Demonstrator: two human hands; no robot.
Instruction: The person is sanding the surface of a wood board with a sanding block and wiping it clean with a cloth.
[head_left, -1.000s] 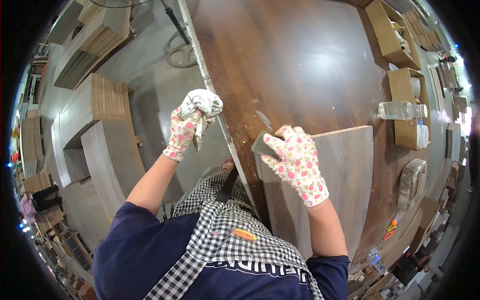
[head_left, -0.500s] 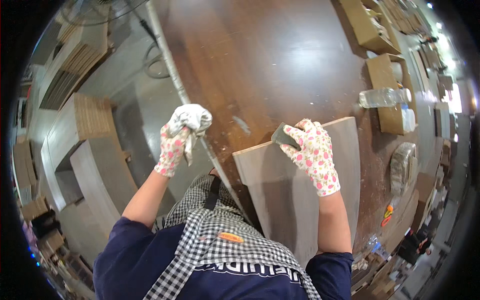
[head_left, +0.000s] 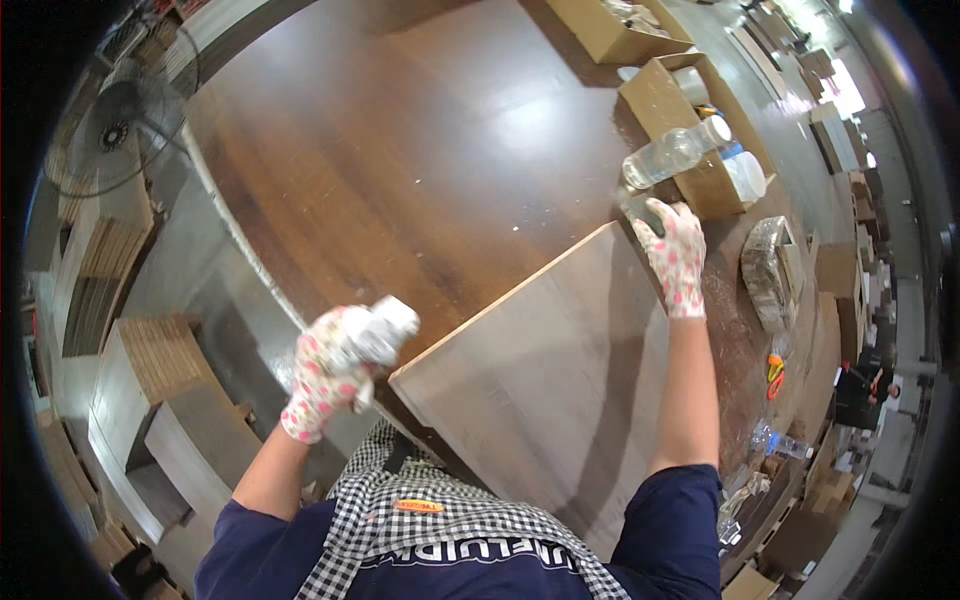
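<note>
Cloth point(head_left: 388, 326) bunched in closed left hand point(head_left: 325, 378), grey block point(head_left: 638, 207) gripped by partly curled right hand point(head_left: 677, 252), clear bottle point(head_left: 672, 156) just beyond right grip, panel point(head_left: 545, 360) between grips.

Left hand point(head_left: 325, 378), flower-print glove, gripping bunched white cloth point(head_left: 372, 335). Right hand point(head_left: 677, 255), similar glove, holding grey block point(head_left: 638, 208). Clear bottle point(head_left: 662, 160), open cardboard box point(head_left: 655, 108) beyond right hand. Grey board point(head_left: 530, 360) between hands, extending bodyward. Wrapped bundle point(head_left: 768, 280) right of right hand.

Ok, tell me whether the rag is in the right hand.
No, the left hand is gripping the white rag.
</note>
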